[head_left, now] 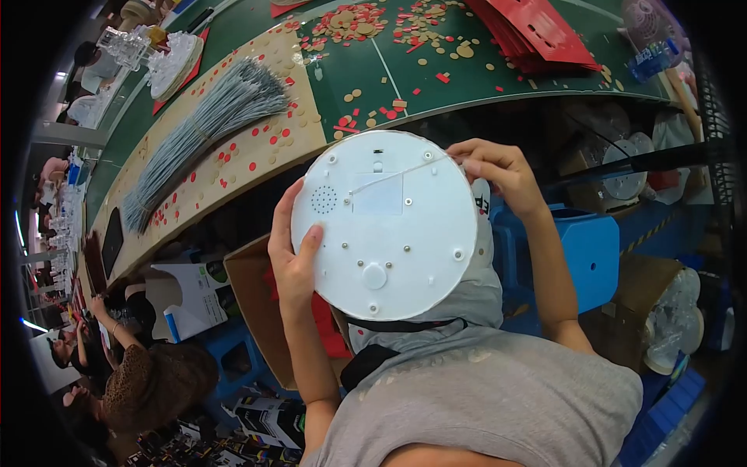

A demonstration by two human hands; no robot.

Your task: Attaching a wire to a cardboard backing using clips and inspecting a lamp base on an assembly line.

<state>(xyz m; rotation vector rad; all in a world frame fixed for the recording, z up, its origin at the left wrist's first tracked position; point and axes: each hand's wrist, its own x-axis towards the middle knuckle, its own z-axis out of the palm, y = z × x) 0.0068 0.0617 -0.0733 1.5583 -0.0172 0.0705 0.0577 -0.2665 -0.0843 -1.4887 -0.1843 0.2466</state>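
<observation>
A white round plastic base (334,272) is held up in front of my body, its flat face toward me. Screws, a patch of small holes and a rectangular panel (381,196) show on it. My left hand (294,261) grips the left rim, thumb pressed on the face and fingers behind. Across the upper face runs a thin pale wire (401,174), slanting from near the holes up to the right rim. My right hand (498,170) is closed at that rim, finger and thumb pinching the wire's outer end.
Beyond the base, a green table (350,78) carries a bundle of grey wires (210,132), scattered red and tan discs (354,22) and red sheets (537,35). A blue stool (576,249) stands right. An open cardboard box (253,311) is left. Another person (159,381) works at far left.
</observation>
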